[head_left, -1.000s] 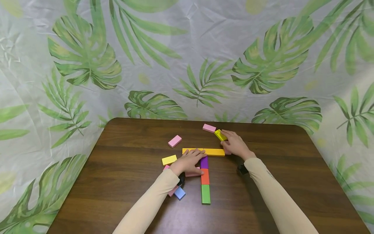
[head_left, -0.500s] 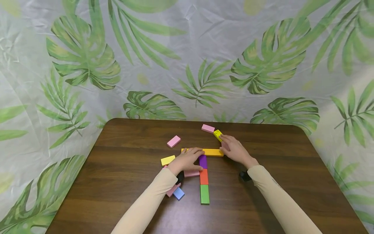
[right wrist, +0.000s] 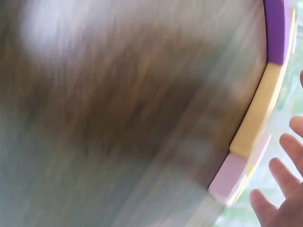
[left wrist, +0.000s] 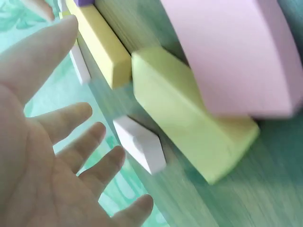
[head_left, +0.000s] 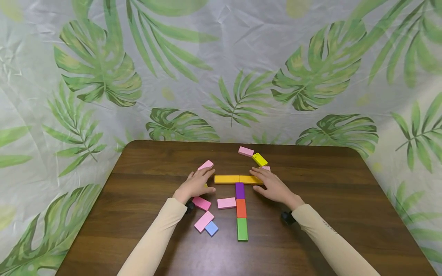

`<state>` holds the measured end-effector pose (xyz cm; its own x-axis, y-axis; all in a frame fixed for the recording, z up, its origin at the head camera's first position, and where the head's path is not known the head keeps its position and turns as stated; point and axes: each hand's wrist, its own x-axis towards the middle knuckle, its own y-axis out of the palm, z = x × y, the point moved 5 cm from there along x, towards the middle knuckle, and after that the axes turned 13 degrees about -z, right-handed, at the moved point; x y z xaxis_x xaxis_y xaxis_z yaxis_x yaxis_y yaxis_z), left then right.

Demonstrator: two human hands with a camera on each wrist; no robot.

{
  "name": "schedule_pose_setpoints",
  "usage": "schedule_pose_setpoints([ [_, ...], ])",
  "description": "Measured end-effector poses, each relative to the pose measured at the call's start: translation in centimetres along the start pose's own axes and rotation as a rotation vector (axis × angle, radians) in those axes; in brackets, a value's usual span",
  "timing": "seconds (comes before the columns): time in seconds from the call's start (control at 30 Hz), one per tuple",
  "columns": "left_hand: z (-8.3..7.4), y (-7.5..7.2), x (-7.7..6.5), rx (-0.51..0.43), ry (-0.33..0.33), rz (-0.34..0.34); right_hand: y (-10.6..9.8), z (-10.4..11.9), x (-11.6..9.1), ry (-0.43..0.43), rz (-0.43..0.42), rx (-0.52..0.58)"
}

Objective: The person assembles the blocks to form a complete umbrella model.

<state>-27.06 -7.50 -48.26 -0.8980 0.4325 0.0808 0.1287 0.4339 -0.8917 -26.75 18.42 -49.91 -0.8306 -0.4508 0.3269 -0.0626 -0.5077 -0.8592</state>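
My left hand (head_left: 195, 184) hovers left of the block row with spread fingers, holding nothing. It partly hides a yellow block (left wrist: 189, 113) and overlaps a far pink block (head_left: 206, 164). Two orange blocks (head_left: 226, 179) lie end to end; from their middle a purple block (head_left: 239, 191), a red block (head_left: 241, 208) and a green block (head_left: 242, 229) run in line toward me. My right hand (head_left: 273, 187), fingers extended, is over the row's right end. In the right wrist view a pink block (right wrist: 229, 175) continues that end, beside my fingers.
Left of the column lie a light pink block (head_left: 226, 203), a dark pink block (head_left: 202, 203), another pink block (head_left: 203, 221) and a blue block (head_left: 211, 228). Farther back are a bright yellow block (head_left: 259, 159) and a pink block (head_left: 246, 151). A leaf-print cloth (head_left: 235, 96) hangs behind the table.
My left hand has left the orange and purple blocks and moved left, over the loose blocks. My right hand has drawn back from the bright yellow block to the orange row's right end.
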Motion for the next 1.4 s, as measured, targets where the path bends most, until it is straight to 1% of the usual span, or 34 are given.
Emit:
schedule_pose_setpoints([
  [0.13,1.0,-0.4,-0.3,0.012,-0.053,0.023,0.4,1.3,-0.3,-0.061,0.009,0.014],
  [0.2,1.2,-0.4,-0.3,0.017,-0.062,0.031,0.5,2.1,-0.4,-0.087,0.020,0.028],
  [0.3,1.3,-0.4,-0.2,0.017,-0.063,0.046,0.9,3.0,-0.6,-0.116,0.055,0.035],
  [0.47,1.3,-0.3,0.0,0.011,-0.056,0.048,1.7,3.9,-0.8,-0.112,0.128,0.013],
  [0.67,1.2,-0.1,0.4,0.047,-0.079,0.036,2.4,4.2,-0.9,-0.099,0.181,-0.005],
  [0.87,1.4,0.2,0.9,0.084,-0.103,0.029,2.5,4.3,-1.0,-0.107,0.181,-0.017],
  [1.0,1.4,0.2,1.5,0.074,-0.111,0.036,2.5,4.2,-1.0,-0.105,0.189,-0.024],
  [1.13,1.4,0.3,2.1,0.072,-0.115,0.057,2.5,4.1,-1.0,-0.096,0.197,-0.023],
  [1.4,1.1,0.7,4.0,0.110,-0.104,0.065,2.8,3.8,-1.1,-0.096,0.203,-0.034],
])
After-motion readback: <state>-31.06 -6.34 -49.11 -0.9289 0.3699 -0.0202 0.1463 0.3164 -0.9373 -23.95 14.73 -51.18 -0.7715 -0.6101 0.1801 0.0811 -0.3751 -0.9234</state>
